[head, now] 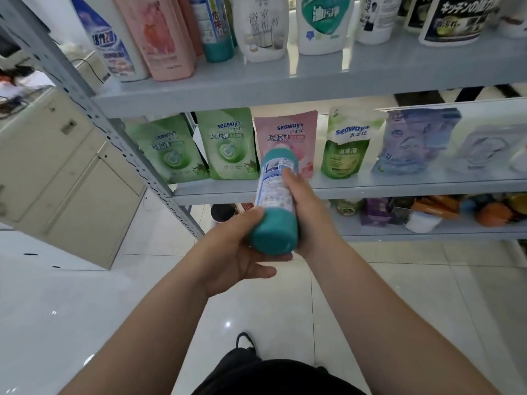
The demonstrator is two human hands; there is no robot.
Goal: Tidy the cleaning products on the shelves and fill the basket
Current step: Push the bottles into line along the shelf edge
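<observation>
**A:** Where is the thing right now?

**B:** Starting from the left: the left hand (236,252) cups the near, wide end of the teal bottle (275,206), thumb on top and fingers curled beneath. The right hand (308,206) wraps its labelled middle. The bottle is tilted in the air, just near of the middle shelf (399,189), with its far end aimed at the pink pouch (288,132).

**A:** How should it be put away well?

**B:** I judge it belongs beside the matching bottle (218,38) on the top shelf (285,84) (same teal base, similar label). Let the right hand carry it, turn it upright before lifting, and use the left only to steady the base. The basket is not in view, so I cannot say whether it should go there instead.

**A:** And the edges?

**B:** The slanted post (114,132) stands on the left, well apart from the hands. The top shelf's front lip is the one to clear: rise on its near side, then move far. The bottles up there stand close together, so slide in straight. Farther right the pouches are packed; the open room is near, over the floor (85,309).
</observation>
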